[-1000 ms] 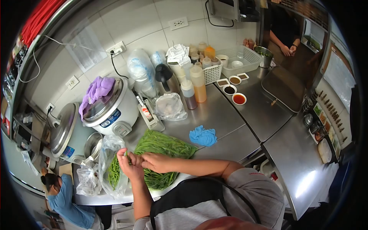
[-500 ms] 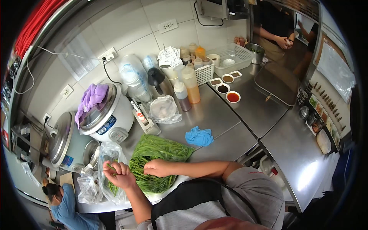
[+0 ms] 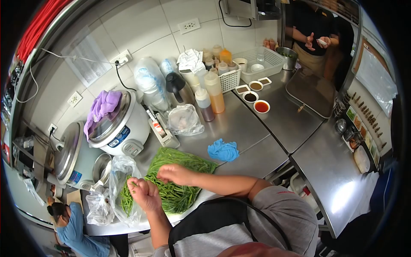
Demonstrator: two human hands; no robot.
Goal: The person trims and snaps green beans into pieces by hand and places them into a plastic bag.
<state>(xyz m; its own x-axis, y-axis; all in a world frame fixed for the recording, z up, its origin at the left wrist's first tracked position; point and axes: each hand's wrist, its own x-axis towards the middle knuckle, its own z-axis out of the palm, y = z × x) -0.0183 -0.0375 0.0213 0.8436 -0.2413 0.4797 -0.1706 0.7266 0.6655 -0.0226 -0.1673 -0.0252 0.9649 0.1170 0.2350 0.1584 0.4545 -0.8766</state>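
A clear bag of long green vegetable stems (image 3: 180, 197) lies open on the steel counter in front of me. Over its left edge, my left hand (image 3: 146, 196) is closed, with a bit of green stem showing between thumb and fingers. My right hand (image 3: 174, 174) hovers at the top of the stems, its fingers curled and pressed together; what they hold, if anything, is hidden. Just left of my left hand, a second clear plastic bag (image 3: 122, 167) has loose green stems (image 3: 126, 201) in it.
A crumpled blue cloth (image 3: 223, 150) lies right of the stems. Behind are a rice cooker (image 3: 122, 128), squeeze bottles (image 3: 214, 92) and sauce bowls (image 3: 261, 106). A crumpled clear bag (image 3: 100, 207) sits at left. One person (image 3: 79, 231) is at lower left, another (image 3: 314, 30) at back right.
My left hand has moved right, from over the second bag toward my right hand. My right hand has lifted slightly up and left. The person at back right has parted their hands.
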